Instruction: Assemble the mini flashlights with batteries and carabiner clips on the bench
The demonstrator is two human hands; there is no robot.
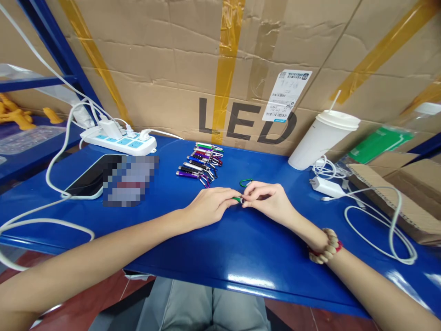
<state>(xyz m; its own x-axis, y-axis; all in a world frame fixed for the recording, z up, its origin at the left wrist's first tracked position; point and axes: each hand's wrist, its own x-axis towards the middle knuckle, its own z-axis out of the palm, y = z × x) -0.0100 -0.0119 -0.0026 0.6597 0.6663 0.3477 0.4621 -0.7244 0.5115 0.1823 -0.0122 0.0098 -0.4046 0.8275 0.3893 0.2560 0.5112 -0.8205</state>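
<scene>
My left hand (211, 205) is closed around a small green keychain flashlight (237, 199), with most of its body hidden under the fingers. At its dark end, the thumb and fingertips of my right hand (271, 198) are pinched together on it. Just behind the right fingers lies a green carabiner clip (245, 183); whether it joins the flashlight I cannot tell. Beyond my left hand, several keychain flashlights (189, 174) in purple, black, blue, red and green rest in a row, with their carabiner clips toward the right.
A power strip (138, 145) with plugs and a phone (91, 177) lie left, beside a blurred-out object (129, 181). White cables loop on both sides. At right stand a lidded cup (317, 138), a charger (327, 187) and an open carton (386, 197). A large cardboard box (165, 69) backs the blue table (220, 257).
</scene>
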